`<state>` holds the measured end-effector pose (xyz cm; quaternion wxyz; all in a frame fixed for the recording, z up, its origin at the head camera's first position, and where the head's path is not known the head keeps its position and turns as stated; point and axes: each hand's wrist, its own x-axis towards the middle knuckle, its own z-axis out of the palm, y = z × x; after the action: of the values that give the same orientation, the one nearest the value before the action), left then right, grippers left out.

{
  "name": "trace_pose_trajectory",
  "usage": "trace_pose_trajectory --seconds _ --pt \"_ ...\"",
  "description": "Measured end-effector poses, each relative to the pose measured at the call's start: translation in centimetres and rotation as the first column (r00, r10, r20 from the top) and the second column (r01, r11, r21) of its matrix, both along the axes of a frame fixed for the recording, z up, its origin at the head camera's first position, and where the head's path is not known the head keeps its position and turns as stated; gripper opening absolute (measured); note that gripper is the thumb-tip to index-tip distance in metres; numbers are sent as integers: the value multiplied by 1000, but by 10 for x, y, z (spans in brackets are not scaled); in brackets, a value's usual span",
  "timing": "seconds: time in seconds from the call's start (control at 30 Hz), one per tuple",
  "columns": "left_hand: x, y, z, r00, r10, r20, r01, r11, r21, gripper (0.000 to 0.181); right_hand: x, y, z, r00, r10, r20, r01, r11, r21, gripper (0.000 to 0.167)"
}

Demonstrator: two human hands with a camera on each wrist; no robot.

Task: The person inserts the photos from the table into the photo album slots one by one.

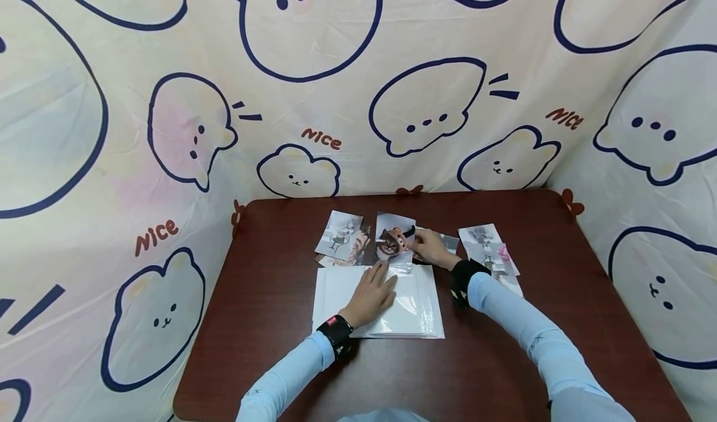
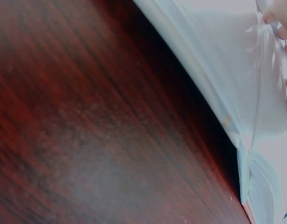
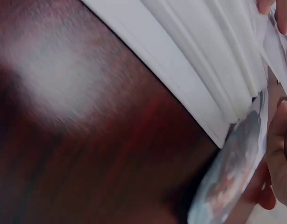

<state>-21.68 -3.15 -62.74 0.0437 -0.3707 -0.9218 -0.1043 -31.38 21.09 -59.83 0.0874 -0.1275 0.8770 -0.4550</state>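
Note:
A white photo album [image 1: 330, 297] with clear plastic sleeves lies open on the table. My left hand [image 1: 370, 294] rests on its page, fingers stretched toward the far edge. Just beyond those fingertips is a photo [image 1: 389, 226] of a brown cartoon-like figure, its lower part over or inside the sleeve; which one I cannot tell. My right hand [image 1: 435, 248] pinches this photo at its right edge. In the right wrist view, part of the right hand [image 3: 281, 149] shows at the right border, beside the stacked album pages [image 3: 199, 42]. Fingers at the left wrist view's upper right are cut off.
Overlapping photos [image 1: 338, 232] lie beyond the album's left half. Another pile of photos [image 1: 484, 244] sits to the right, near the right wrist. A photo [image 1: 450, 243] is partly hidden behind the right hand. A patterned cloth [image 1: 358, 111] hangs behind the brown table [image 1: 269, 272].

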Motion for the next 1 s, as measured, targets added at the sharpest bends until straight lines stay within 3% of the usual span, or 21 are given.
trace_pose_trajectory --seconds 0.1,0.23,0.37,0.5,0.6,0.77,0.83,1.0 --pt "1 0 0 1000 8 26 -7 1000 -16 46 -4 -1 6 997 71 -13 -71 996 55 16" --pt "2 0 0 1000 13 29 -13 1000 -5 46 -12 -6 13 985 168 30 -170 980 102 6" --pt "4 -2 -3 999 18 40 -18 1000 8 47 -19 -9 17 974 177 143 -193 975 109 58" --pt "13 -7 -9 999 0 54 3 999 -43 52 -22 -13 19 961 110 253 -100 994 -51 93" --pt "25 -13 -12 998 -42 37 46 994 -101 56 -24 -16 20 967 67 246 -38 992 -119 88" --pt "46 -23 -13 993 -111 -29 107 987 -123 59 -25 -19 19 995 61 81 -60 998 -10 59" --pt "50 -26 -14 990 -127 -52 121 987 -109 61 -26 -19 20 995 90 33 -91 996 18 53" --pt "52 -32 -16 984 -152 -94 144 986 -83 65 -25 -18 20 987 158 12 -158 987 26 49"
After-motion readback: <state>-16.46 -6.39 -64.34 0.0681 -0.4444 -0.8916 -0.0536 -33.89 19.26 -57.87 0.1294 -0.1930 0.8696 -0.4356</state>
